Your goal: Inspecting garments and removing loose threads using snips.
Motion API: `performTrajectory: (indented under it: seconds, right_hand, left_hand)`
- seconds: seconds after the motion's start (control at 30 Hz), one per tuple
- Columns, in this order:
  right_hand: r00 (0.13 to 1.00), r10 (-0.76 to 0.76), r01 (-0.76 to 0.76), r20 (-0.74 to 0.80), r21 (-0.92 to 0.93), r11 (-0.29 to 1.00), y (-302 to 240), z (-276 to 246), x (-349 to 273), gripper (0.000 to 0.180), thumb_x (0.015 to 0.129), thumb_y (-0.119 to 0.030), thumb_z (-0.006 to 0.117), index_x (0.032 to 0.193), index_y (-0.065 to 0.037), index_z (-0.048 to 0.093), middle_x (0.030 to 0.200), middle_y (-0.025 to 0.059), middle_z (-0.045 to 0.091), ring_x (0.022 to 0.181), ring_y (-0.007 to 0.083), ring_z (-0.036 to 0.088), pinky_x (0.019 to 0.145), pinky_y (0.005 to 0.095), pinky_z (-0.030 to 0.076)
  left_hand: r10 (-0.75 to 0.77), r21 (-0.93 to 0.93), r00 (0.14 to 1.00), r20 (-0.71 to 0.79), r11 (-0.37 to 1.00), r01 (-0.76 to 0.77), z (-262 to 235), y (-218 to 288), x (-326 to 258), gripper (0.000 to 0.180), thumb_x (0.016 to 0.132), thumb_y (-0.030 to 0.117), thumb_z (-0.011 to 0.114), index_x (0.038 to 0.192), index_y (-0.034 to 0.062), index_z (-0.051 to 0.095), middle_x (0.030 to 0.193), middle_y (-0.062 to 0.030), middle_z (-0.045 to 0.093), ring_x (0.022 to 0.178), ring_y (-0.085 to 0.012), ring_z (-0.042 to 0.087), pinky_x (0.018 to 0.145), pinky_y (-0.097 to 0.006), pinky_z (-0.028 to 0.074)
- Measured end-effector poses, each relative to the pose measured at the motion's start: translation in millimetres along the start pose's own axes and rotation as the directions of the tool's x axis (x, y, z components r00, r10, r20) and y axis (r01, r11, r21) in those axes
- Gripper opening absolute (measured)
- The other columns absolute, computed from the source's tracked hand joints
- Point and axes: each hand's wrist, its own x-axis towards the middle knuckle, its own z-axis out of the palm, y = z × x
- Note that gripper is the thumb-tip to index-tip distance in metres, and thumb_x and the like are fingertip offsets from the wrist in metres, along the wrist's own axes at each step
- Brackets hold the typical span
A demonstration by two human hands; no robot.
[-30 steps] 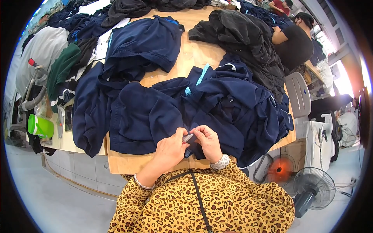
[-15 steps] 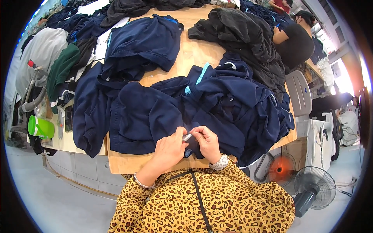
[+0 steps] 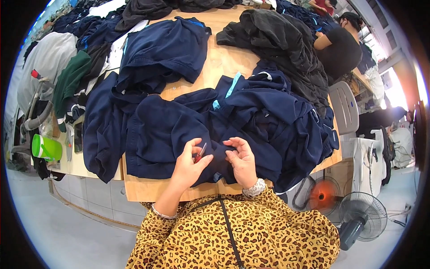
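Observation:
My left hand (image 3: 190, 163) is curled around small red thread snips (image 3: 200, 154), their metal tip pointing up between thumb and fingers. Opposite it, my right hand (image 3: 242, 162) has its fingers bent and thumb apart, with nothing visible in them. Both hands hover over the near edge of a dark navy garment (image 3: 165, 130) spread on the wooden table. To the right, the navy cloth (image 3: 286, 130) lies in a crumpled heap, with a light blue strip (image 3: 233, 85) on top of it.
Another navy garment (image 3: 165, 49) lies farther back on the wooden table (image 3: 224, 58). A pile of black garments (image 3: 277, 40) sits at the far right, near a person in black (image 3: 339, 49). A green bucket (image 3: 46, 147) stands left; a fan (image 3: 363, 217) stands at lower right.
My hands have moved apart from where they met at the fingertips. The snips have swung back into my left palm, and my right fingers have parted. The garments lie as before.

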Motion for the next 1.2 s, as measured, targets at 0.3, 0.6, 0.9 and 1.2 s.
performTrajectory:
  seconds: [0.3,0.6,0.9,1.2]
  right_hand:
    - [0.997,0.073,-0.065,-0.033,0.188,0.98,-5,5,-5,0.04,0.087,0.005,0.054,0.124,-0.005,0.042,0.113,0.0096,0.057,0.087,0.0092,0.058,0.081,0.0227,0.049]
    - [0.985,0.161,-0.13,-0.069,0.33,0.935,-6,6,-3,0.042,0.085,0.005,0.057,0.124,-0.005,0.043,0.113,0.0088,0.055,0.092,0.0116,0.059,0.081,0.024,0.05]
    - [0.992,0.106,-0.087,-0.065,0.255,0.963,0,9,-3,0.047,0.079,0.011,0.061,0.121,-0.002,0.045,0.112,0.01,0.051,0.091,0.0105,0.056,0.085,0.0226,0.048]
    - [0.998,0.052,-0.05,-0.026,0.078,0.996,2,7,-5,0.05,0.077,0.011,0.062,0.122,-0.003,0.045,0.113,0.0082,0.051,0.087,0.0073,0.052,0.083,0.0211,0.045]
  left_hand:
    - [-0.145,-0.623,0.964,0.224,0.739,0.256,12,-10,5,0.052,0.079,0.0,0.067,0.124,0.0076,0.042,0.085,0.0002,0.051,0.052,-0.0014,0.041,0.041,-0.015,0.031]
    - [-0.183,-0.598,0.959,0.215,0.752,0.278,5,-12,4,0.032,0.081,0.002,0.067,0.108,0.0042,0.05,0.08,0.0013,0.053,0.053,-0.0001,0.041,0.041,-0.015,0.029]
    - [-0.099,-0.418,0.991,0.092,0.899,0.128,16,-20,6,0.017,0.08,0.005,0.069,0.094,0.0014,0.059,0.079,0.0015,0.058,0.065,-0.0024,0.048,0.057,-0.018,0.041]
    - [0.044,-0.069,0.999,0.014,0.997,-0.043,18,-10,8,0.014,0.08,0.008,0.069,0.091,0.0002,0.063,0.071,0.0023,0.058,0.059,-0.0019,0.049,0.054,-0.017,0.042]
